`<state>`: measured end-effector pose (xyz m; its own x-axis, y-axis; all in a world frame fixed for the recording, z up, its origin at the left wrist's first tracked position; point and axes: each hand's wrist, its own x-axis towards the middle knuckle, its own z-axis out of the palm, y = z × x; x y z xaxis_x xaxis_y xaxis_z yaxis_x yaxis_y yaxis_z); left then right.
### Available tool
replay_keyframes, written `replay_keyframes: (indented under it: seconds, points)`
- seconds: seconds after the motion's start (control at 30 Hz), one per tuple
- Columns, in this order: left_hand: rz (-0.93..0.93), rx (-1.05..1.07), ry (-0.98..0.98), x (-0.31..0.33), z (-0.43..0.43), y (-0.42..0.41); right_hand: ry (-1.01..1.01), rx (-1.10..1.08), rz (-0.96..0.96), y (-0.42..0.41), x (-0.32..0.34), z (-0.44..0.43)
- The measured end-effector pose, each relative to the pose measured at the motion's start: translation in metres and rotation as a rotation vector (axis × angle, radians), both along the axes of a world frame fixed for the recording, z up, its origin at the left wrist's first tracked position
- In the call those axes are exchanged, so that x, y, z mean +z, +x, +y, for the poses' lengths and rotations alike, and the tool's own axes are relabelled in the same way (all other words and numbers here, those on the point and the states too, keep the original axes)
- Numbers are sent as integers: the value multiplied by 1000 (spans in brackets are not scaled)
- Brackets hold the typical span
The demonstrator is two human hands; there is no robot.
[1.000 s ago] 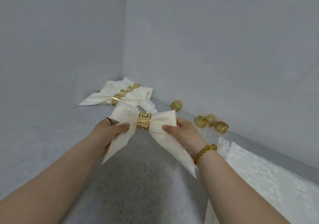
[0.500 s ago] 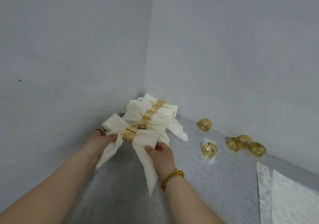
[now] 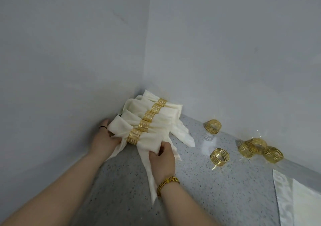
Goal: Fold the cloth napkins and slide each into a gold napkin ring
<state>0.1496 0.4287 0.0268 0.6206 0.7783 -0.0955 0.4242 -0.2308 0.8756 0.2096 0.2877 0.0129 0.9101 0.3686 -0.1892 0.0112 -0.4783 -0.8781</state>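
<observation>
Centrally, left hand (image 3: 106, 138) grips the front napkin (image 3: 151, 141) by its left wing, right hand (image 3: 163, 158) pinches its right wing, gold ring (image 3: 133, 137) around its middle, 4 ringed napkins (image 3: 163, 116) just behind in the desk (image 3: 121, 191) corner, 5 loose rings (image 3: 219, 157) rightward.

Five ringed napkins (image 3: 163, 119) overlap in the corner at frame centre, the nearest napkin (image 3: 151, 139) among them. Each wears one gold band (image 3: 134, 137), so five bands are in use. Five loose rings stand on the surface (image 3: 191, 182) at centre right: a far ring (image 3: 212, 126), a near ring (image 3: 219, 157), and a cluster of three rings (image 3: 247, 149). At lower right at least two flat cloths (image 3: 281, 191) overlap. Two hands show: left hand (image 3: 104, 138), right hand (image 3: 163, 159). One bracelet (image 3: 167, 182), one dark finger band (image 3: 102, 127).
</observation>
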Motion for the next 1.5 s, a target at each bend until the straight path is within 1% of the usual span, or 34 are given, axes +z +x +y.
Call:
replay_keyframes:
  seconds: [0.13, 0.2, 0.27, 0.3, 0.33, 0.4, 0.47, 0.57, 0.63, 0.9, 1.0, 1.07, 1.13, 1.23, 1.4, 1.5]
  points:
    - [248, -85, 173, -7, 8, -4, -100, 11, -64, 0, 1, -2]
    - [322, -117, 242, -7, 8, -4, -143, 47, -85, -1, 1, -2]
    - [398, -129, 301, -7, 6, -4, -132, 63, -91, -1, 1, -3]
    - [406, -125, 315, -6, 6, -5, -103, 64, -77, -2, 1, -4]
    - [391, -113, 320, -5, 5, -5, -62, 59, -55, -2, 0, -5]
    - [300, -78, 341, -4, 2, -8, 15, 29, -5, -3, 0, -8]
    - [219, -76, 397, -5, -1, -12, 31, -6, 4, -1, -1, -10]
    - [241, -156, 463, -8, -5, -13, -35, -23, -35, 2, -4, -12]
    - [269, -177, 461, -10, -5, -11, -43, -17, -37, 2, -4, -14]
    - [237, -152, 429, 2, -7, -20, -29, -1, -83, -2, 7, -24]
    - [215, -143, 458, 15, -21, -34, -18, -4, -95, -11, 16, -39]
    - [183, -157, 467, 25, -39, -42, -23, 16, -130, -17, 21, -56]
    - [111, -185, 431, 35, -65, -49, -28, 35, -158, -22, 26, -77]
    - [24, -281, 416, 46, -111, -55, -33, 56, -220, -27, 32, -115]
    - [34, -432, 270, 44, -200, -64, -110, 97, -353, -40, 34, -200]
    - [58, -558, 198, 34, -253, -70, -169, 174, -465, -45, 22, -258]
